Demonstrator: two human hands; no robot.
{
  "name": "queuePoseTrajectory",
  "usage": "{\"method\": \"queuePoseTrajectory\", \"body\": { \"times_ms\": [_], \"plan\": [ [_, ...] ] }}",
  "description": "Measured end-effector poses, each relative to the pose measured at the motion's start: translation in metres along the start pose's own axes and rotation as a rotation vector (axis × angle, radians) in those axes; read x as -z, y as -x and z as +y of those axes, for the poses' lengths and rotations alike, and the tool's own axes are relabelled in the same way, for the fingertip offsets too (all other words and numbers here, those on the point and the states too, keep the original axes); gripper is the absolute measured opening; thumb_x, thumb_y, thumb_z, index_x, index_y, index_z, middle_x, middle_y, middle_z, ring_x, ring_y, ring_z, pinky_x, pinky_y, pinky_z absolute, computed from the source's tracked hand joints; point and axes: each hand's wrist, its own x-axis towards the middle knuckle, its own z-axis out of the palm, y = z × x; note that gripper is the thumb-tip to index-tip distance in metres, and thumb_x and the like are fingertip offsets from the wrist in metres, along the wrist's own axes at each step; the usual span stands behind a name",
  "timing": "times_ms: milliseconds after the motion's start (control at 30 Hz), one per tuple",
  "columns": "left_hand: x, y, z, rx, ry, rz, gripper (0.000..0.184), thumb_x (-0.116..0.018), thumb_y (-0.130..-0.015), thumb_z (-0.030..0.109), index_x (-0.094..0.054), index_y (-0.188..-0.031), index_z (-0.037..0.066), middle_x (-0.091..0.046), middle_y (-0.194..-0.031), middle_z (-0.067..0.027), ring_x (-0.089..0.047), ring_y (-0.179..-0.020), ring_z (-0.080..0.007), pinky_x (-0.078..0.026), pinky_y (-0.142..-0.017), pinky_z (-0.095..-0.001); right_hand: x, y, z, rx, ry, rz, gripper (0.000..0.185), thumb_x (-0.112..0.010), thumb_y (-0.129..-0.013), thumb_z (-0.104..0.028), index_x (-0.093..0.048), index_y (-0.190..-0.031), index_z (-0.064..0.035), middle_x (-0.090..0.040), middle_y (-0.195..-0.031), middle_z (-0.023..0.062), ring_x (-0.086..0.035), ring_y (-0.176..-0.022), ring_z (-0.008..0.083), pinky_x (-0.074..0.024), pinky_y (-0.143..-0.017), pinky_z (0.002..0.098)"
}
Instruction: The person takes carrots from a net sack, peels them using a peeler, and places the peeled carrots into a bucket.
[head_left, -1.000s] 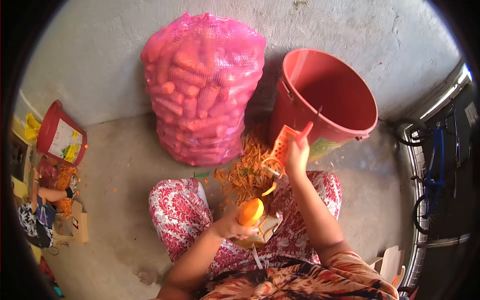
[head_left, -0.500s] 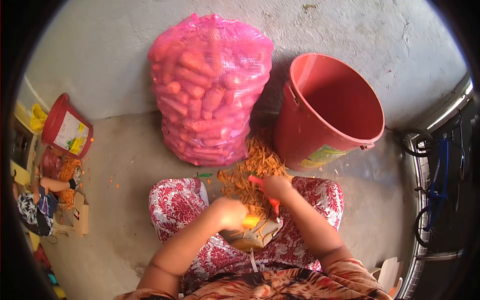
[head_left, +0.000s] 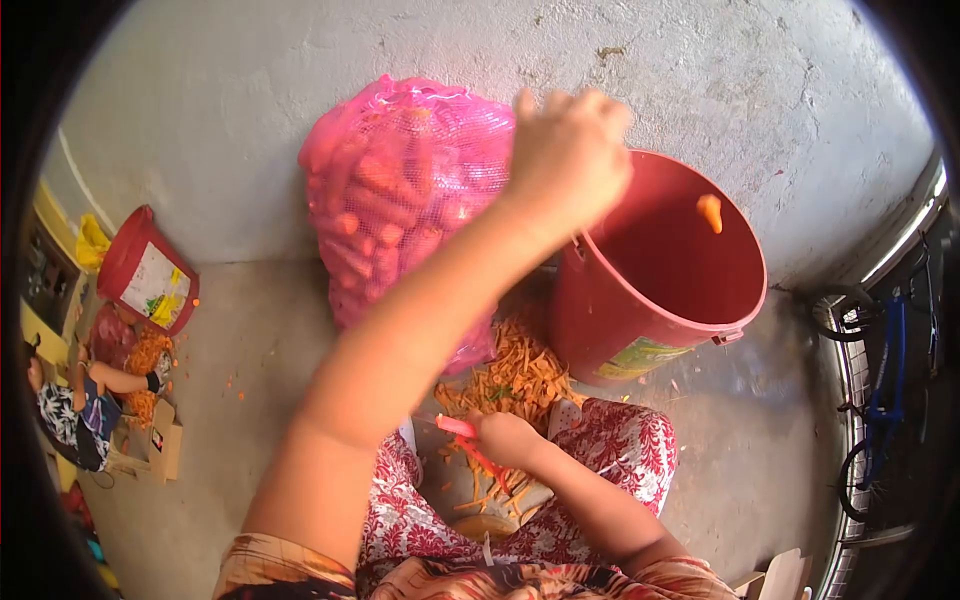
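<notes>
My left hand [head_left: 575,155] is raised beside the rim of the large red bucket [head_left: 655,270], its fingers parted and nothing in them. An orange carrot [head_left: 710,213] hangs in the air over the bucket's mouth, apart from the hand. Low between my knees, my right hand [head_left: 508,440] is wrapped round the red handle of a peeler [head_left: 457,427]. Orange peelings [head_left: 515,375] lie in a heap on the floor in front of my legs. Behind my raised forearm stands a pink mesh bag [head_left: 400,180] full of carrots, partly hidden.
At the far left, another person [head_left: 75,415] sits by a second red bucket [head_left: 150,270], a heap of orange peelings and a cardboard box [head_left: 165,440]. A blue bicycle [head_left: 885,370] stands at the right. The grey wall [head_left: 240,130] is behind the bag.
My left hand has swung up from my lap to the bucket and let go of the carrot. My right hand, with the peeler, has come down and to the left.
</notes>
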Motion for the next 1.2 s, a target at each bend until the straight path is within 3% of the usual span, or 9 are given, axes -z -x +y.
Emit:
{"method": "queuePoseTrajectory", "body": {
  "times_ms": [200,367,467,567,667,867,967,1067,1200],
  "plan": [
    [0.008,-0.031,-0.162,0.074,-0.374,-0.04,0.019,-0.05,-0.073,0.011,-0.055,-0.091,0.005,-0.055,-0.097,-0.0125,-0.053,-0.091,-0.0294,-0.043,-0.078,-0.0382,0.004,0.006,0.003,-0.002,-0.04,0.017,0.023,-0.051,-0.078,-0.022,-0.047,-0.089,-0.0028,-0.059,-0.072,0.0171,-0.059,-0.069,0.0332,-0.046,-0.06,0.0415],
    [-0.003,-0.022,-0.226,0.237,-0.344,-0.723,0.016,-0.055,-0.069,0.013,-0.061,-0.081,0.004,-0.061,-0.086,-0.0147,-0.058,-0.08,-0.0318,-0.046,-0.067,-0.0385,-0.005,-0.001,0.007,0.078,-0.007,0.026,0.022,-0.05,-0.077,-0.019,-0.047,-0.087,-0.0004,-0.059,-0.071,0.0183,-0.059,-0.067,0.0334,-0.0464,-0.058,0.0413],
    [-0.04,-0.009,-0.261,-0.149,-0.125,-0.955,0.016,-0.058,-0.069,0.015,-0.063,-0.079,0.004,-0.062,-0.083,-0.0161,-0.059,-0.076,-0.0311,-0.045,-0.067,-0.0374,-0.008,-0.005,0.008,0.119,-0.005,0.02,0.024,-0.049,-0.078,-0.023,-0.047,-0.086,-0.0004,-0.059,-0.069,0.0185,-0.059,-0.066,0.0344,-0.046,-0.057,0.0422],
    [-0.106,0.018,-0.304,0.002,-0.386,-0.735,0.025,-0.053,-0.072,0.023,-0.062,-0.087,0.005,-0.061,-0.087,-0.0166,-0.059,-0.08,-0.0305,-0.046,-0.069,-0.0365,-0.012,-0.006,0.01,0.108,-0.023,0.006,0.033,-0.049,-0.081,-0.034,-0.046,-0.087,-0.0018,-0.058,-0.066,0.0185,-0.058,-0.064,0.0356,-0.045,-0.057,0.044],
    [-0.148,0.039,-0.318,0.574,-0.278,-0.461,0.031,-0.05,-0.075,0.029,-0.061,-0.091,0.005,-0.061,-0.09,-0.0166,-0.059,-0.083,-0.0284,-0.045,-0.072,-0.0335,-0.005,-0.005,0.007,0.094,0.004,-0.005,0.033,-0.047,-0.082,-0.034,-0.046,-0.087,-0.0021,-0.058,-0.065,0.0181,-0.058,-0.063,0.0356,-0.0451,-0.055,0.044],
    [-0.184,0.043,-0.293,0.428,-0.148,-0.766,0.033,-0.049,-0.077,0.029,-0.058,-0.097,0.005,-0.059,-0.094,-0.0164,-0.057,-0.085,-0.0269,-0.044,-0.075,-0.0328,-0.005,-0.006,0.012,0.098,0.002,0.021,0.032,-0.047,-0.082,-0.034,-0.045,-0.087,-0.0024,-0.058,-0.063,0.0173,-0.058,-0.061,0.0349,-0.0451,-0.053,0.0434],
    [-0.195,0.045,-0.289,0.357,-0.147,-0.883,0.034,-0.048,-0.077,0.029,-0.056,-0.1,0.005,-0.059,-0.096,-0.0163,-0.056,-0.086,-0.0261,-0.043,-0.076,-0.0325,0.01,-0.005,0.003,0.068,-0.022,-0.028,0.019,-0.049,-0.076,-0.015,-0.046,-0.087,0.0002,-0.059,-0.067,0.0187,-0.06,-0.065,0.034,-0.0473,-0.057,0.0422],
    [-0.197,0.053,-0.289,0.31,-0.164,-0.93,0.035,-0.047,-0.078,0.029,-0.055,-0.102,0.005,-0.058,-0.098,-0.0163,-0.056,-0.087,-0.0254,-0.043,-0.077,-0.0321,-0.004,-0.009,0.01,0.075,-0.024,-0.011,0.029,-0.046,-0.083,-0.03,-0.045,-0.087,-0.0021,-0.057,-0.062,0.0167,-0.058,-0.061,0.0342,-0.045,-0.053,0.0432],
    [-0.19,0.065,-0.291,0.252,-0.166,-0.943,0.037,-0.047,-0.079,0.03,-0.053,-0.106,0.004,-0.057,-0.1,-0.0161,-0.055,-0.088,-0.0244,-0.042,-0.078,-0.0316,-0.007,-0.011,0.01,0.085,-0.01,-0.035,0.024,-0.047,-0.081,-0.025,-0.046,-0.088,-0.0015,-0.058,-0.065,0.0171,-0.059,-0.063,0.034,-0.0456,-0.054,0.0427]
  ]
}}
